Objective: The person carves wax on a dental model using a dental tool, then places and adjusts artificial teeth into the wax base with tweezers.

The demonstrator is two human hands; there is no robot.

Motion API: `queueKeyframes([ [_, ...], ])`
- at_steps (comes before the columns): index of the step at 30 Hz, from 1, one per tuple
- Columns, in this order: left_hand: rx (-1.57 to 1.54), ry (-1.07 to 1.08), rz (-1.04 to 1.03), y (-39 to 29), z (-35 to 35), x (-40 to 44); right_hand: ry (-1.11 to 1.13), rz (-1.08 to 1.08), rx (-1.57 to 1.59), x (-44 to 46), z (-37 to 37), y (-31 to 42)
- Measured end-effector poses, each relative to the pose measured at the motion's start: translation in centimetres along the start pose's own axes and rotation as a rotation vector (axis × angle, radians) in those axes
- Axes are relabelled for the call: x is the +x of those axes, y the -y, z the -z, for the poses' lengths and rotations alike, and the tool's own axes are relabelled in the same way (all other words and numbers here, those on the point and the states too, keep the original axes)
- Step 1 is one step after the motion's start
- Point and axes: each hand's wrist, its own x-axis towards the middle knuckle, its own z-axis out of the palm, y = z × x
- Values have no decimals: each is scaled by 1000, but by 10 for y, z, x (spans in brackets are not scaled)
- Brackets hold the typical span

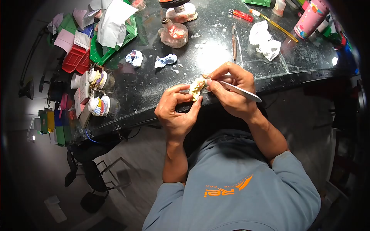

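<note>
My left hand (175, 109) is closed on a pale yellow dental cast (196, 89), pinching it between the fingers and thumb at the table's front edge. My right hand (233, 90) grips a slim carving tool with a flat, pale grey handle (246, 93) like a pen. The tool's tip is close to the cast's upper right edge; whether it touches cannot be made out. The handle's rear end points right, past the base of my thumb.
On the dark table (142, 88) lie blue-white crumpled lumps (166, 61), a glass jar (174, 35), thin tools (234, 44), crumpled tissue (264, 40) and a pink tumbler (311, 19). Mounted dental models (99, 106), a red tray (77, 59) and a green basket (101, 55) stand left.
</note>
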Motion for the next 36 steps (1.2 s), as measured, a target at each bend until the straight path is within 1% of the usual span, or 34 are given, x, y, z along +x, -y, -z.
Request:
queueKeyframes([
  [2, -33, 22, 34, -4, 1, 2, -10, -60, -57, 2, 1, 2],
  [5, -56, 72, 36, -4, 3, 3, 13, -13, -133, 5, 0, 2],
  [8, -73, 133, 21, -4, 7, 5, 27, 5, -131, 5, -1, 1],
  [9, -82, 155, 16, -4, 8, 6, 35, -3, -110, 6, 0, 1],
  [18, -243, 307, 237, -6, 17, 16, 115, -50, 53, 5, 3, -1],
  [21, -338, 306, 272, -4, 21, 15, 106, -49, 178, 4, 2, -1],
  [22, -409, 273, 283, -3, 21, 14, 86, -44, 220, 2, 0, 1],
  [24, -552, 207, 293, -2, 19, 14, 58, 7, 260, 0, -4, 4],
  [25, -574, 206, 309, -2, 19, 16, 61, 102, 309, 1, -7, 1],
  [27, -618, 210, 346, -4, 21, 18, 110, 211, 231, 4, -6, -3],
  [30, -756, 203, 393, -12, 13, 22, 105, 295, 322, 7, -11, -1],
  [33, -813, 232, 388, -10, 3, 25, 115, 268, 410, 7, -7, -4],
  [36, -809, 253, 372, -9, 1, 31, 120, 264, 351, 11, 3, -4],
])
